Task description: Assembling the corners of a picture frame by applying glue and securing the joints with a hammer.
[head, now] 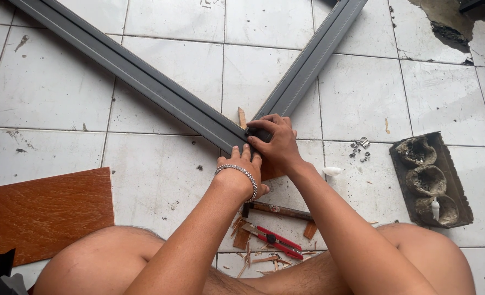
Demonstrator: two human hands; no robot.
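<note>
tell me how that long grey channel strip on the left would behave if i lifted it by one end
The long grey strip looks like a thin, ribbed profile, so it is probably light and fairly stiff, though its length may let the far end sag. Its smooth face could slide easily on the tiled floor. Flat-sided, it seems unlikely to roll.

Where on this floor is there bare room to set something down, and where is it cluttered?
Bare tile lies left of the left grey rail above the brown board, and between the right rail and the grey block. Crowded: around both hands, with pliers, hammer and wood chips.
</note>
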